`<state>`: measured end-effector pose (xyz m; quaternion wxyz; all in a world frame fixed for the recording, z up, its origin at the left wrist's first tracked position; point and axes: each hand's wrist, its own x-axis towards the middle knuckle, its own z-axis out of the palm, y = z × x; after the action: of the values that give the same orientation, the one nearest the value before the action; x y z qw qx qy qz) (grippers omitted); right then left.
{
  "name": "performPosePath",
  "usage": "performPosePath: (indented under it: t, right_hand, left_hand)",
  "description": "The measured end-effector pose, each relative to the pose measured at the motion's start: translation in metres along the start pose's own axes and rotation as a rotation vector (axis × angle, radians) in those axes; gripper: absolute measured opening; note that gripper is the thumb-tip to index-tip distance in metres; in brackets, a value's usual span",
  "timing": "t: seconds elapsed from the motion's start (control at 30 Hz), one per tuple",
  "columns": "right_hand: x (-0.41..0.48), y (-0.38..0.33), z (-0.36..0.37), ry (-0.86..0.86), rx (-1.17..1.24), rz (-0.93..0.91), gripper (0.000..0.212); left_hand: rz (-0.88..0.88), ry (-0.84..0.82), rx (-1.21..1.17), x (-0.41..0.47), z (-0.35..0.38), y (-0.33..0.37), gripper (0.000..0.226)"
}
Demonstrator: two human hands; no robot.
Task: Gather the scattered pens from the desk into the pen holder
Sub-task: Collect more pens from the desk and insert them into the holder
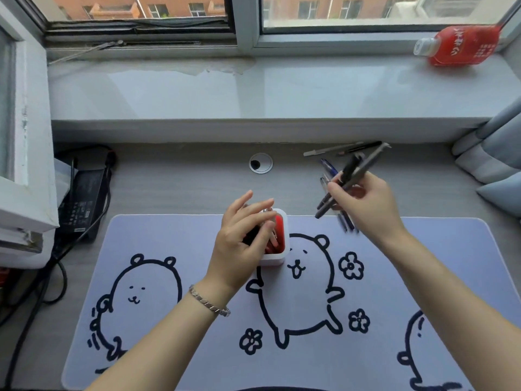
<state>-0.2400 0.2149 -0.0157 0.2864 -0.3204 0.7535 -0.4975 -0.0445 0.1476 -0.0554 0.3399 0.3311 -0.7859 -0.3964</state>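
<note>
A white pen holder [279, 256] with a red inside stands on the desk mat's upper middle. My left hand [242, 241] covers its left side, fingers closed around dark and red pens sticking out of it. My right hand [366, 204] is lifted to the right of the holder and grips two dark pens [356, 172] that point up and away. Blue pens [328, 167] lie on the desk behind that hand, and more blurred blue ones [348, 222] show below it. A white pen [329, 150] and a black pen [362, 146] lie near the desk's back edge.
The lilac desk mat [174, 320] with bear drawings covers the near desk. A cable hole [260, 163] sits at the back middle. A black power brick [81, 201] and cables lie at the left. A red bottle [459, 46] lies on the windowsill, and cushions [496, 165] sit at the right.
</note>
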Motion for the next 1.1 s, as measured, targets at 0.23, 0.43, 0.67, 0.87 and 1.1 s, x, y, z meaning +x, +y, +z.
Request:
performPosePath:
  t: [0.23,0.43,0.67,0.87,1.1]
  right_hand:
    - [-0.063,-0.022,0.01,-0.001,0.186,-0.19,0.017]
    - [-0.058,0.004,0.065,-0.121,-0.118,-0.095,0.004]
    - [-0.047,-0.008,0.063,-0.038,-0.042,-0.442,0.035]
    - [-0.049,0.019,0.078,-0.008,-0.332,-0.732,0.03]
    - [-0.074,0.026,0.089,-0.01,-0.648,-0.599,0.053]
  left_hand:
    - [-0.111,-0.053,-0.094,-0.001,-0.002,0.005,0.024]
    - [-0.122,-0.117,-0.086,-0.001,-0.005,0.004,0.02]
    - [-0.121,-0.139,-0.091,-0.002,-0.006,0.004,0.022]
    - [-0.079,-0.143,-0.048,-0.002,-0.006,0.002,0.029]
    - [-0.21,-0.188,-0.181,-0.003,-0.011,0.01,0.041]
